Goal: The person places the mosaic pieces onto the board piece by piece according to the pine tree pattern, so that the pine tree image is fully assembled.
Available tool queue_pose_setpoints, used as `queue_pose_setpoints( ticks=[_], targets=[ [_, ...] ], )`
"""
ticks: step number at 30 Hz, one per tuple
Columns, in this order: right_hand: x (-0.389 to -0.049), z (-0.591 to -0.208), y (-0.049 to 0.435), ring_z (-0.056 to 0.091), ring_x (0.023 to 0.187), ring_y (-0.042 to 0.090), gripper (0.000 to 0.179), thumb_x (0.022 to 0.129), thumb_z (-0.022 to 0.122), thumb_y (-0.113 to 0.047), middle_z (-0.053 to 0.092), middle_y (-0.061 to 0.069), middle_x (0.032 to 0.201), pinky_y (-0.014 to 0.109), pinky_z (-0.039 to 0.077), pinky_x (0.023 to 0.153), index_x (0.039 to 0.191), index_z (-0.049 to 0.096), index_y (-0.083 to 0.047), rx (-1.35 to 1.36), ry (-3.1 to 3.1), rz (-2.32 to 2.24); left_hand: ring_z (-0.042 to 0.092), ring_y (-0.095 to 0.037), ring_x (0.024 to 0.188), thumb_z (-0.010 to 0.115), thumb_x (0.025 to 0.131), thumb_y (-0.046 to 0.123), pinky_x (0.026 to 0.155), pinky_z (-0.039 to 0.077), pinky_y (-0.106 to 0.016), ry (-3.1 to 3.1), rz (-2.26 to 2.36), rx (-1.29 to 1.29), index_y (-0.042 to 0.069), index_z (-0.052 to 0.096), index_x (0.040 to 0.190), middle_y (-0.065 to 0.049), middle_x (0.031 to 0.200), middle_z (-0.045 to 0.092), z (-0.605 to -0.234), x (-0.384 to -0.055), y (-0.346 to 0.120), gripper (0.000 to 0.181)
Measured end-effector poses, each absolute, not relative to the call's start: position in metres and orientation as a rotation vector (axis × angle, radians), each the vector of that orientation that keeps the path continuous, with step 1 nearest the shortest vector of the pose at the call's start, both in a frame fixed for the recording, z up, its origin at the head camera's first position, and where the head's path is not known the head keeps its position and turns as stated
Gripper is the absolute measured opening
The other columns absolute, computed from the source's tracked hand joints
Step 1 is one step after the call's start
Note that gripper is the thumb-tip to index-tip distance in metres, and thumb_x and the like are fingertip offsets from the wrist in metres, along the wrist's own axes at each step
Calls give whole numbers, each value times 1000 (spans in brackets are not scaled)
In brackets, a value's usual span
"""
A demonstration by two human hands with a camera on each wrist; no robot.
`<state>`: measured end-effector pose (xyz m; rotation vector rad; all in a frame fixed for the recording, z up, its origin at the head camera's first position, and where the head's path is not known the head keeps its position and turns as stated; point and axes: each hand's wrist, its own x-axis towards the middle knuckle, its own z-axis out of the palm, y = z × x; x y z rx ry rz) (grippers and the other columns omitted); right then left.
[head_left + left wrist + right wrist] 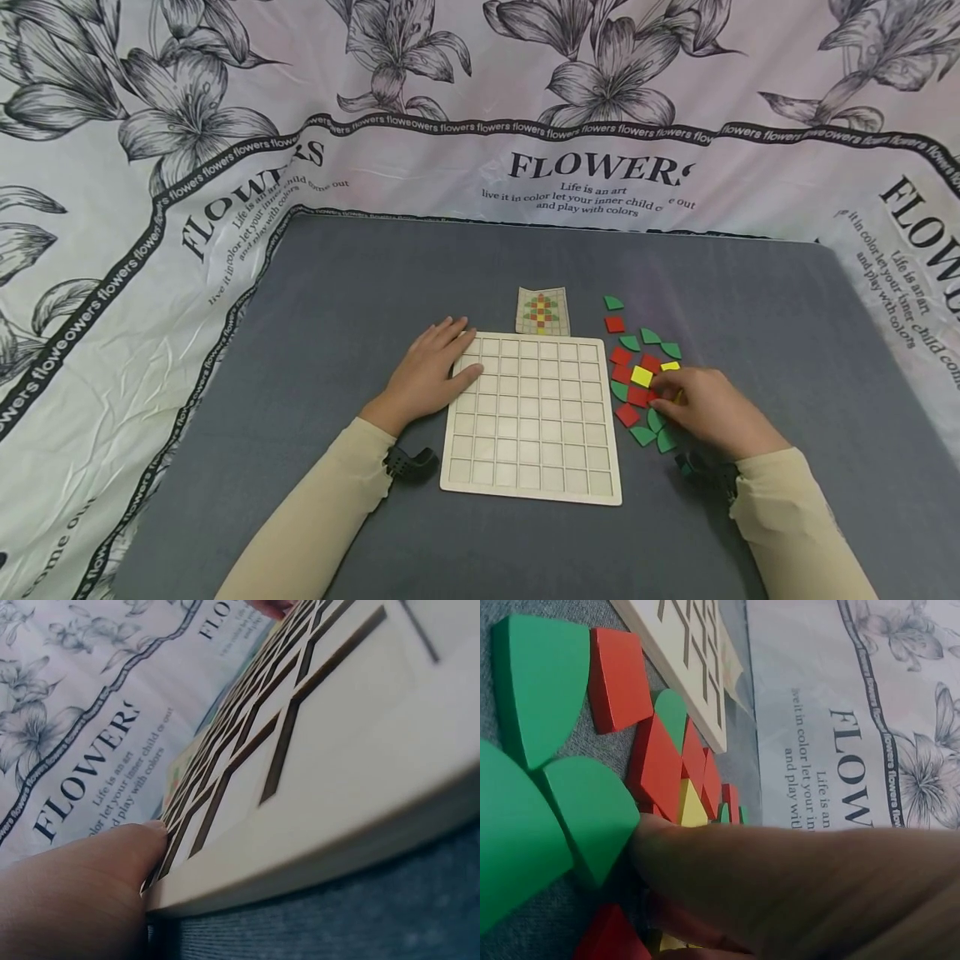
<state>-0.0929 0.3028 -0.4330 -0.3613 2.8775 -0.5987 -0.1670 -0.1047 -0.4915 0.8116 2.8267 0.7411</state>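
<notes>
A pale wooden grid board (528, 417) lies flat on the grey table. My left hand (427, 367) rests on its upper left corner, fingers extended and the thumb on the grid; the left wrist view shows the thumb (90, 877) against the board's rim. Right of the board, my right hand (708, 408) is among loose flat pieces, with bent fingers. A red square (637, 396) and a green quarter-round piece (592, 810) lie close to its thumb. Some yellow (671, 941) shows by the fingers, but the fingertips are partly hidden, so I cannot tell whether they pinch a piece.
A small pattern card (542, 312) with a coloured design lies behind the board. Several red, green and yellow pieces, such as a yellow square (641, 377), spread along the board's right side. A flower-printed cloth (420, 167) surrounds the table at the back and sides.
</notes>
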Motion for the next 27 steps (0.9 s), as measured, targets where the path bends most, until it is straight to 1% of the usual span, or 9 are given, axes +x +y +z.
queue_pose_setpoints(
  ticks=[6,14,21,27],
  targets=[
    [-98,-431,303,57,67,10,11,90,82,-11,67,-5,76,29,54,60,99,79,-6,-401,2866,-581,17,-28,162,53,109,50,134,11,-45,2834,734,800,14,39,164,-8,172,29,-490,-167,-105,68],
    [-97,-422,303,57,66,9,10,91,81,-21,70,-7,77,28,51,57,94,82,-12,-334,2882,-544,19,-28,162,53,109,50,134,13,-46,2836,720,822,13,38,164,-8,172,29,-491,-167,-105,68],
    [-105,-416,296,55,60,7,8,91,80,-20,70,-8,75,28,50,55,88,80,-12,-412,2955,-578,19,-28,162,53,108,51,134,13,-47,2841,720,817,14,39,164,-8,172,29,-492,-168,-105,69],
    [-115,-415,274,60,66,5,4,91,79,-19,72,-10,77,30,53,60,89,81,-15,-490,2966,-624,19,-29,162,54,108,50,134,13,-46,2846,710,825,13,39,164,-9,172,30,-493,-167,-106,68]
  ],
)
